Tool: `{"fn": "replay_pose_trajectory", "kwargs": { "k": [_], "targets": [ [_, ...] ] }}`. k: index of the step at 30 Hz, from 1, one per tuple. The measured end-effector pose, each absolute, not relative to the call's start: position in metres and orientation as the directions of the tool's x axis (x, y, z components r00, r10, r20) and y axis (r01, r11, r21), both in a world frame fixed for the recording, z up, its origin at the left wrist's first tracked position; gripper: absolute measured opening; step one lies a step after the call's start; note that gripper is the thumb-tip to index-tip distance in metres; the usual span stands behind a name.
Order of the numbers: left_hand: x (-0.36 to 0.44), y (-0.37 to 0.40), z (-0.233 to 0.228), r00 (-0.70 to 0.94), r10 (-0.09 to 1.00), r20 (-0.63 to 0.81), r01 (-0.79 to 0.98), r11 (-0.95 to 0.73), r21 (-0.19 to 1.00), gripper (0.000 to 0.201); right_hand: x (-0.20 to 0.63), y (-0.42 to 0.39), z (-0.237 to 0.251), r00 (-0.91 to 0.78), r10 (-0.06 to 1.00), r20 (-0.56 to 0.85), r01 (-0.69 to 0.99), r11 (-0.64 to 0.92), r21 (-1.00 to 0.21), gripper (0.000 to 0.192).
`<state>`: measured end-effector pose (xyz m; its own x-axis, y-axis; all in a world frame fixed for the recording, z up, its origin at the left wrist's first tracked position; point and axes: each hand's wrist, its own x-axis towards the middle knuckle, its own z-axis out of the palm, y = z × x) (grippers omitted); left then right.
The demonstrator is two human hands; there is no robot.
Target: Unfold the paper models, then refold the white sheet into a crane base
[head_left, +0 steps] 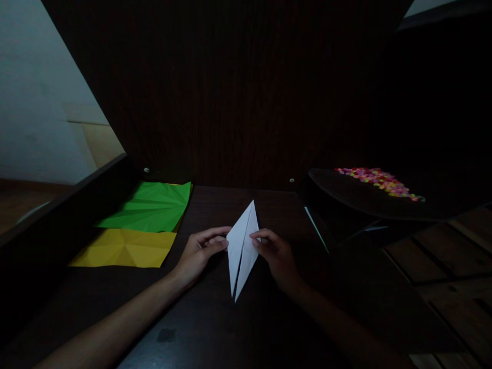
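Green sheet (149, 206) is overlapping the yellow sheet (125, 248), hiding its far edge. Both forearms are running off the bottom edge. Multicoloured bits (378, 180) at the bench's right: too small to identify.

The white folded sheet (242, 251) between my left hand (200, 252) and my right hand (275, 255) is thin matt paper, smooth, with sharp creases. The desk (215, 318) under it is dark wood with a faint sheen and a fine grain. The green sheet (149, 206) and the yellow sheet (125, 248) to my left are matt paper too, both marked with many fold lines. The panel (238, 92) behind the desk is dark wood with a vertical grain. The floor (453, 266) to my right is brown wooden boards.
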<state>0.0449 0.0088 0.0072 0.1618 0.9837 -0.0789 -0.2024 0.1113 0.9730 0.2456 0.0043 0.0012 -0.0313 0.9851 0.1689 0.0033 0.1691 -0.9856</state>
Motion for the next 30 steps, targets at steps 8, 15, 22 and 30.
{"fn": "replay_pose_trajectory", "kwargs": {
  "k": [8, 15, 22, 30],
  "targets": [
    [0.046, 0.007, 0.011, 0.220, 0.974, 0.060, -0.145, -0.028, 0.989, 0.035, 0.246, 0.006, -0.005, -0.149, 0.989, 0.005, -0.081, -0.007, -0.997, 0.014],
    [0.046, 0.006, 0.010, 0.295, 0.938, 0.181, -0.073, -0.167, 0.983, 0.031, 0.244, 0.003, -0.007, -0.271, 0.949, -0.161, -0.182, -0.215, -0.960, 0.026],
    [0.046, 0.005, 0.010, 0.322, 0.915, 0.242, -0.028, -0.246, 0.969, 0.024, 0.246, 0.002, -0.003, -0.312, 0.942, -0.123, -0.149, -0.176, -0.973, 0.031],
    [0.050, 0.001, 0.011, 0.323, 0.928, 0.188, 0.005, -0.201, 0.980, 0.025, 0.241, 0.001, 0.005, -0.194, 0.980, 0.048, 0.087, 0.065, -0.994, 0.022]
  ]
}}
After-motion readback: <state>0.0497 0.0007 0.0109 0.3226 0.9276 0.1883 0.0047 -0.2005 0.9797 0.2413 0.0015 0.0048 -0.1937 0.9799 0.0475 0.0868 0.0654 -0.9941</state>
